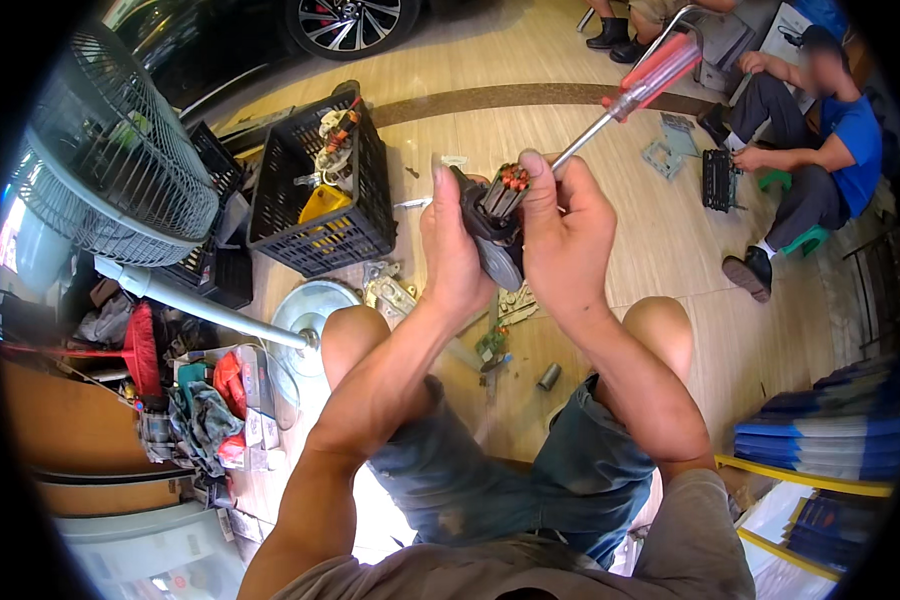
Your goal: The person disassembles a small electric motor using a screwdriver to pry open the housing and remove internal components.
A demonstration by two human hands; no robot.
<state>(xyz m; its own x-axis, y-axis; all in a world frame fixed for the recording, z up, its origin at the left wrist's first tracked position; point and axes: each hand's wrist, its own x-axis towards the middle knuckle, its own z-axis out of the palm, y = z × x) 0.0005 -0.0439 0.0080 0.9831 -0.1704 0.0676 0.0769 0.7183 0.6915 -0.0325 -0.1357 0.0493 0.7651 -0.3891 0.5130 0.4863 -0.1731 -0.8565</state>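
Observation:
Above my knees I hold a small dark motor-like part [491,222] with reddish-orange pieces at its top and a grey rounded piece below. My left hand [456,250] grips its left side, thumb pointing up. My right hand [577,235] is closed against its right side and also holds a screwdriver [642,85] with a red and clear handle. The screwdriver slants up and away to the right; its near end is hidden behind my fingers. Beneath my hands, metal parts [388,288], a circuit piece [491,347] and a small metal cylinder [549,376] lie on the floor.
A black crate [370,225] holding assorted parts stands ahead on the left, beside a standing fan [120,150]. At far right a co-worker in blue [855,150] sits on a green stool [808,240], handling a black unit [718,180]. Blue-and-white stacks [820,440] fill a yellow-edged shelf.

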